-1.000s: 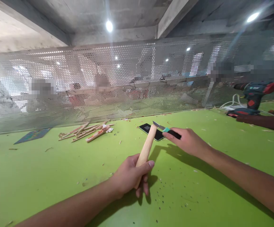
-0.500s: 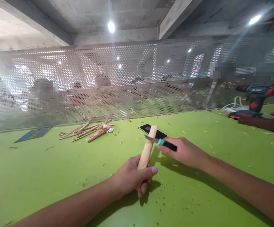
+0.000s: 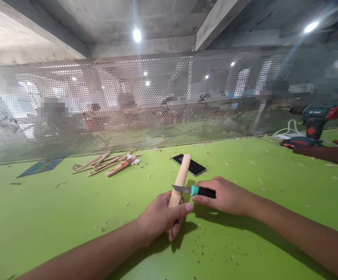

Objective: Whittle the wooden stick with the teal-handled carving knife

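Observation:
A pale piece of wood (image 3: 182,172) slants up and away from me, its lower end wrapped in the fingers of my left hand (image 3: 164,217). My right hand (image 3: 225,196) is closed round the black handle of a knife (image 3: 197,190) with a turquoise collar. The knife's blade lies across the wood, just above my left thumb and pointing left. Behind the upper part of the wood, a dark phone (image 3: 196,168) lies on the green table (image 3: 69,217).
Thin wood sticks and a red-stained piece (image 3: 121,166) lie in a pile at the back left, near a patterned card (image 3: 39,167). A cordless drill (image 3: 314,120) stands at the back right beside a brown block (image 3: 326,154). A perforated metal screen (image 3: 157,124) borders the table; shavings are scattered about.
My right hand has brought the knife down along the wood, from near its upper end to just above my left thumb. My left hand keeps its hold, with the wood shifted slightly left.

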Available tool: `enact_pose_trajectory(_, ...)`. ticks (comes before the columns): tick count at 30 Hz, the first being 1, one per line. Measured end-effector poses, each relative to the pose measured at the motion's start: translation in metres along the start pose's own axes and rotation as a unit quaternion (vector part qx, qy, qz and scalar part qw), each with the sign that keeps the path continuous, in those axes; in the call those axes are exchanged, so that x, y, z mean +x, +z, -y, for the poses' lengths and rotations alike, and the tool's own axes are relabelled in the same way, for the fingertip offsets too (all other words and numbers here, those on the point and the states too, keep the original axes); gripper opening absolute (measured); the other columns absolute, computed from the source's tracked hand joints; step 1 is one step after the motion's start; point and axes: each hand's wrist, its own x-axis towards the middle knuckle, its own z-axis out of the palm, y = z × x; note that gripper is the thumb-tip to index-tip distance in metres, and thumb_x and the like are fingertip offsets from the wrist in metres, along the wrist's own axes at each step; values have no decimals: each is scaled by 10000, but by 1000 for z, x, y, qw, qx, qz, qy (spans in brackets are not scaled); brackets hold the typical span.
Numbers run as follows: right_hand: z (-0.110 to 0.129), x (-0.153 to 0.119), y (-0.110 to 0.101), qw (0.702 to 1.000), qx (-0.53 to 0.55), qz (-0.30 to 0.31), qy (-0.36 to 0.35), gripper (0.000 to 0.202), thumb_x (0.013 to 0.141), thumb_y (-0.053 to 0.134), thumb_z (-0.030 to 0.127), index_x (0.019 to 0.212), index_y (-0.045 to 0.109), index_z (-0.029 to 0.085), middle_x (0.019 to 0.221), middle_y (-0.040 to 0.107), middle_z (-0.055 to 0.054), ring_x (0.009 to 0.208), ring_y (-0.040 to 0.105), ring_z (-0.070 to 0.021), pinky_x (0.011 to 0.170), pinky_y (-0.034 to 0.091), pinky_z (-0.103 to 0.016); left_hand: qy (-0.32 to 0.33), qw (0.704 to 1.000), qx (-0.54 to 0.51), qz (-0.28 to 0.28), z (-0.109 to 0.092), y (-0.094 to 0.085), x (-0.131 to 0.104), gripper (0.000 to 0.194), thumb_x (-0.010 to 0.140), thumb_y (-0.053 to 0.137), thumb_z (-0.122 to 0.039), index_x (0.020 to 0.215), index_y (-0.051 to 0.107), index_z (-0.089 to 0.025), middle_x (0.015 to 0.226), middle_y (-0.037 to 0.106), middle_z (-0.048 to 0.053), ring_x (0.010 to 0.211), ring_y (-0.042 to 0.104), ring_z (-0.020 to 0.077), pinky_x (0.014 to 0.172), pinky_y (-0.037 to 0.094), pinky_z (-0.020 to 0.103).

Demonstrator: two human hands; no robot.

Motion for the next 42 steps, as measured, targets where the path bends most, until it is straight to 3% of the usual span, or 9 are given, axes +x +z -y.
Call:
enact_pose_trajectory(8,-4,6,4,993,-79,-72,-43,520,958,537,675,774,652,203,644,648,-33,528,563,-171,490,309,-272,-23,1000,10,-8,-1,-4,-2,333,893,731,-419,943,481,-205,479,485,-111,342,387,44,352,350,147)
enact_pose_trajectory(10,-10,7,2,992,-79,-93,-18,555,956,506,708,801,672,202,644,648,-41,521,559,-173,486,326,-285,-31,999,6,-10,-2,-4,-4,324,893,725,-408,930,470,-212,464,476,-116,333,366,41,347,341,144)
enact_pose_trajectory(14,-37,7,-19,980,-37,-169,95,682,965,357,784,798,677,206,561,583,-42,404,446,-140,406,290,-294,-45,998,27,17,-5,-1,-7,299,881,715,-372,888,457,-222,441,463,-122,308,350,42,318,324,143)
enact_pose_trajectory(18,-49,4,-33,964,-41,-235,116,664,959,365,783,759,629,207,536,527,-29,410,411,-141,403,251,-290,-44,998,48,5,-5,4,-6,314,876,710,-395,872,443,-229,439,458,-122,310,361,46,313,330,144)
enact_pose_trajectory(25,-16,5,-4,991,-16,-106,79,560,950,482,712,835,678,200,588,592,-28,453,470,-152,433,261,-268,-28,999,16,-25,4,1,0,422,840,754,-515,919,476,-208,477,502,-95,340,427,54,355,372,153)
enact_pose_trajectory(35,-6,3,-5,996,-26,-38,76,511,977,482,658,844,660,198,672,642,-40,553,543,-188,510,311,-277,-26,999,-28,27,4,-3,2,355,877,668,-316,1096,415,-201,487,529,-90,368,480,99,370,453,184)
enact_pose_trajectory(42,-5,3,-2,996,-36,-39,69,498,984,482,651,791,601,208,666,639,-25,568,546,-182,519,305,-278,-39,999,-8,20,-1,-2,-1,377,893,667,-368,1142,430,-212,509,497,-115,325,413,63,323,312,138)
